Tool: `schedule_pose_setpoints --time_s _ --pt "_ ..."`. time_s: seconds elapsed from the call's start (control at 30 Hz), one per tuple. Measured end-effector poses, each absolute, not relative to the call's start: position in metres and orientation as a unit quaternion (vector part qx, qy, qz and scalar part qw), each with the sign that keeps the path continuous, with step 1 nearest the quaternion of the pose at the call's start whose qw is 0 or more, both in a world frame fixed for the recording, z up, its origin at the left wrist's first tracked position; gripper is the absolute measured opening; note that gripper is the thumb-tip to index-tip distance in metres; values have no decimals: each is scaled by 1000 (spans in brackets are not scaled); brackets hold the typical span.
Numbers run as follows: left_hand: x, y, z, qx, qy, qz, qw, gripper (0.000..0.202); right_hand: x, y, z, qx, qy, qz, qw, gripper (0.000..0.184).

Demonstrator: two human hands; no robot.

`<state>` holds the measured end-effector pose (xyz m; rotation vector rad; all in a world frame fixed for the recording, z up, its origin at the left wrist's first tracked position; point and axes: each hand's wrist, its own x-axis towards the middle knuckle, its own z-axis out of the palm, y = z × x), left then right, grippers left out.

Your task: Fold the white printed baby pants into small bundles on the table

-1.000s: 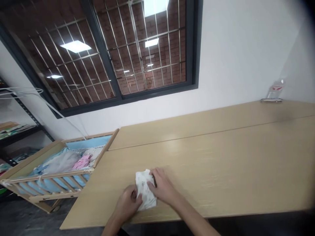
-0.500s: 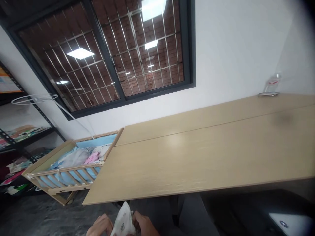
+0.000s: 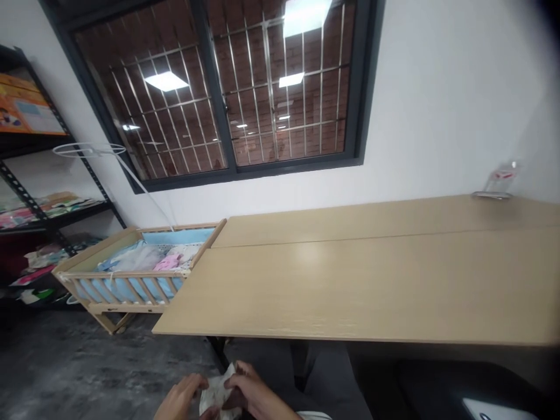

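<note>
Low in the view, in front of the table's near edge, a small white cloth [image 3: 212,392] with a faint pattern is bunched between my hands. My left hand [image 3: 182,398] grips its left side, fingers bent over the edge. On the other side, my right hand [image 3: 250,387] pinches the upper right part of the cloth with thumb and fingers. Folds and my fingers cover much of the cloth, so its exact kind cannot be made out.
A wooden table [image 3: 332,280] stretches ahead, with a clear bottle [image 3: 502,178] and a flat item at its far right. To the left stand a wooden crib [image 3: 126,274] with bedding and black shelves [image 3: 65,219]. Behind is a barred window [image 3: 236,169].
The view has tilted and shifted, so the window and crib appear further right. The cloth, earlier raised to a point, is now lower and more crumpled, with my right hand further over it.
</note>
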<state>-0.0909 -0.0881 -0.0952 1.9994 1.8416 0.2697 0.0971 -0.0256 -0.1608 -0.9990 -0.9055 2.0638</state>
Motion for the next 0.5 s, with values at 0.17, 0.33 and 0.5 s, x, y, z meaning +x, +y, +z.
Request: schedule_pose_setpoints --time_s 0.17,0.33,0.5 --pt "-72 -93 -109 723 643 97 234 25 109 -25 -178 -307 -268 847 341 22" --pt "-60 -92 -118 724 627 131 255 17 119 -24 -190 -293 -241 865 329 22" --pt "-54 -87 -123 731 609 172 257 18 133 -22 -198 -283 -259 862 331 21"
